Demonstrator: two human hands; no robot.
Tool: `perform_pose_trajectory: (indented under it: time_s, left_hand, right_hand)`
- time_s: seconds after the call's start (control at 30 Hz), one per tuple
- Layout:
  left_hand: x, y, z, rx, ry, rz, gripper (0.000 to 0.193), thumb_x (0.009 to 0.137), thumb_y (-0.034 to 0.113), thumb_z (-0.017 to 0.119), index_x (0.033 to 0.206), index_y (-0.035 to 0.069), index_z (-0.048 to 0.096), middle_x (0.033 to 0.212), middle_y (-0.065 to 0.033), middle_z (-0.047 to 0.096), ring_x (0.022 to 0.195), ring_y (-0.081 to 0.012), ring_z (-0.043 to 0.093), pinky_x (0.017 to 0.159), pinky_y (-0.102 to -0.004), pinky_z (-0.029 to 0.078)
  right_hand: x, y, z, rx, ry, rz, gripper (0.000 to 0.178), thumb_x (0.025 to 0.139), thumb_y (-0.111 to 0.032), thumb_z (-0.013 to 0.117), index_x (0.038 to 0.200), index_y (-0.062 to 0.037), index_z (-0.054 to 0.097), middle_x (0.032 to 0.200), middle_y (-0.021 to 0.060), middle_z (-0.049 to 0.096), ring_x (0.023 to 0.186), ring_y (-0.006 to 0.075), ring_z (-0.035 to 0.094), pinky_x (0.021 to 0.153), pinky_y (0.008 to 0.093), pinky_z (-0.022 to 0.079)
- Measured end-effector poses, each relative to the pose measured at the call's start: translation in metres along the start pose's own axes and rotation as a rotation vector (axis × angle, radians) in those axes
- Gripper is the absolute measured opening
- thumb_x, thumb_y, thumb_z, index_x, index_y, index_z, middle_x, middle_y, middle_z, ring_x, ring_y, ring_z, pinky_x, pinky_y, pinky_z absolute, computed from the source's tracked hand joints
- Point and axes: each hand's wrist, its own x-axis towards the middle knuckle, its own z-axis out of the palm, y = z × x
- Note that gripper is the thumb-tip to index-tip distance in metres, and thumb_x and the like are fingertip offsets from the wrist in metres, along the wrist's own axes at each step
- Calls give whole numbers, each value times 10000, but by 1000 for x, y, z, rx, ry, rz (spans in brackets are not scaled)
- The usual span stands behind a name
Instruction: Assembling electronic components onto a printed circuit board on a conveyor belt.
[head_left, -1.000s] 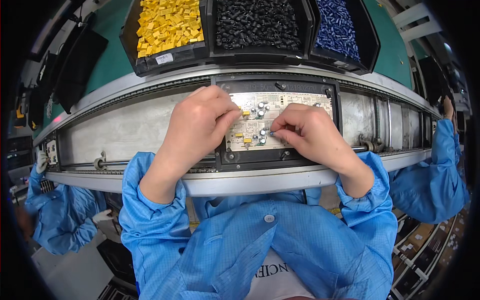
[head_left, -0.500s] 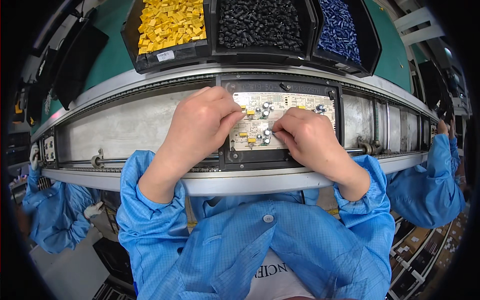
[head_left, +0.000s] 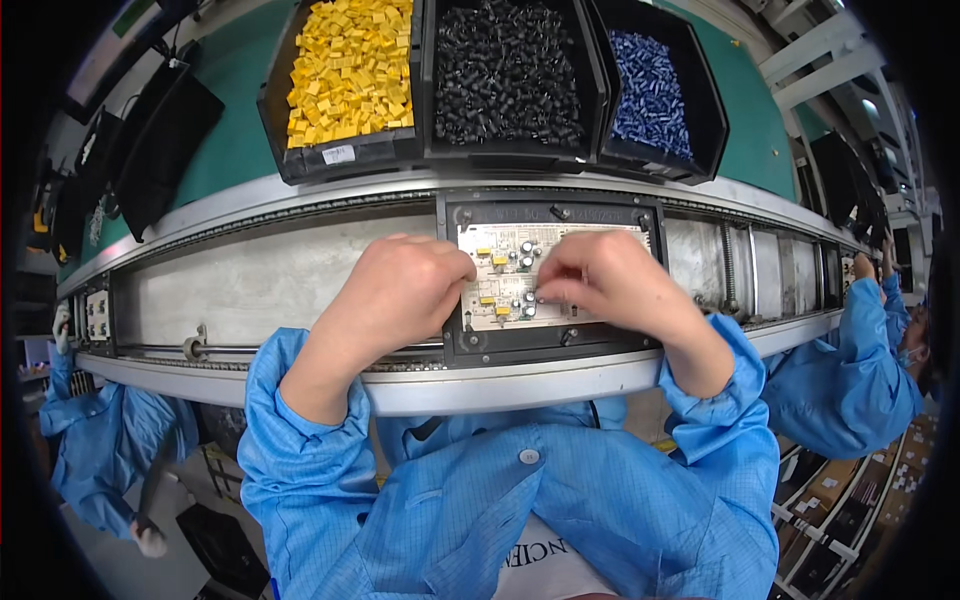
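Note:
A pale circuit board (head_left: pixel 590 245) sits in a black frame (head_left: pixel 650 270) on the rail line in front of me. It carries yellow box capacitors (head_left: pixel 487 300), dark round capacitors (head_left: pixel 528 298) and smaller parts. My left hand (head_left: pixel 405 285) is at the board's left edge, fingers curled together; whatever they may hold is hidden. Over the right half of the board is my right hand (head_left: pixel 612 280). Its thumb and forefinger stand slightly apart beside the lower round capacitors, with nothing visible between them.
Beyond the rail stand three black bins, holding yellow box capacitors (head_left: pixel 350 75), black cylindrical parts (head_left: pixel 508 75) and blue parts (head_left: pixel 650 95). Another board (head_left: pixel 97 315) lies at the far left of the line. People in blue work coats are at left (head_left: pixel 110 430) and right (head_left: pixel 850 360).
The view has shifted, so the bins and frame sit lower. My right thumb and forefinger have parted from their pinch near the round capacitors. My left hand stays at the board's left side.

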Motion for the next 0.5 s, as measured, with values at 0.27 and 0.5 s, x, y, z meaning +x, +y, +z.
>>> perform_pose_trajectory:
  time_s: [0.27, 0.5]
  left_hand:
    - [-11, -5, -23, 71, -94, -146, 117, 741, 66, 650, 828, 62, 727, 774, -136, 694, 736, -335, 669, 665, -414, 537]
    - [-26, -24, -46, 67, -152, -341, 147, 713, 78, 637, 811, 58, 745, 718, -146, 683, 672, -325, 667, 623, -395, 526]
  right_hand:
    - [80, 7, -46, -385, 401, -108, 125, 848, -88, 670, 939, -4, 688, 897, 168, 682, 829, 354, 666, 746, 418, 535]
    - [112, 11, -34, -533, 321, 50, 113, 819, -60, 661, 922, -23, 689, 908, 169, 696, 874, 354, 676, 774, 448, 538]
